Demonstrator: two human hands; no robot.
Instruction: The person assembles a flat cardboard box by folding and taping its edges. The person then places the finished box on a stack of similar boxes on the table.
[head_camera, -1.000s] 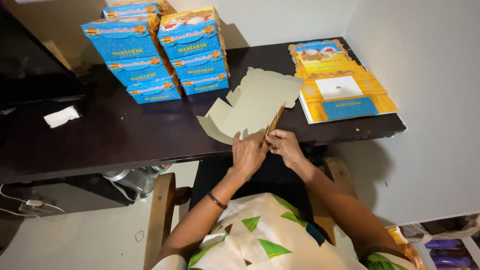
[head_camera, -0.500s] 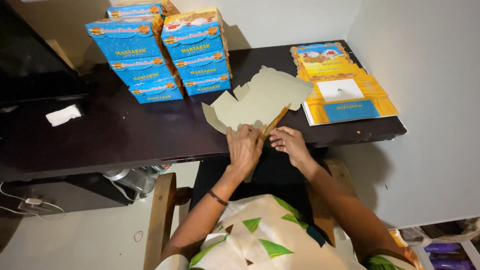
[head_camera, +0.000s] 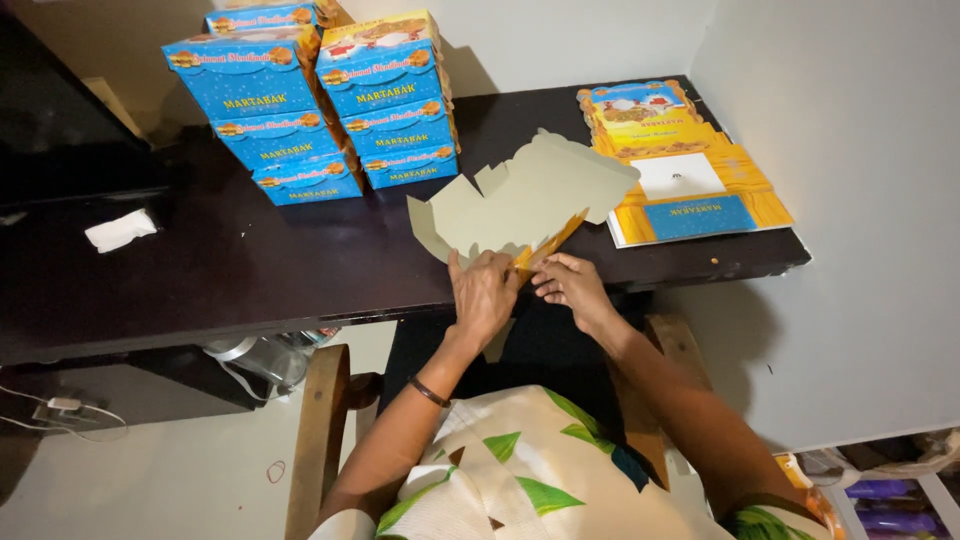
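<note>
Nearest, the left hand and right hand are seen pinched on the near edge of a flat, grey-backed carton blank, a side flap being creased upward; the blank is propped on the dark tabletop, likely for support. Beyond, to the right, printed yellow blanks are laid flat. Farthest, 2 piles of folded blue boxes are stacked clear of the work.

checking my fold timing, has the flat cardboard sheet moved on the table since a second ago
Yes, slightly. The flat cardboard sheet has slid right, away from the stacked blue boxes and closer to the pile of yellow flat boxes.
</note>
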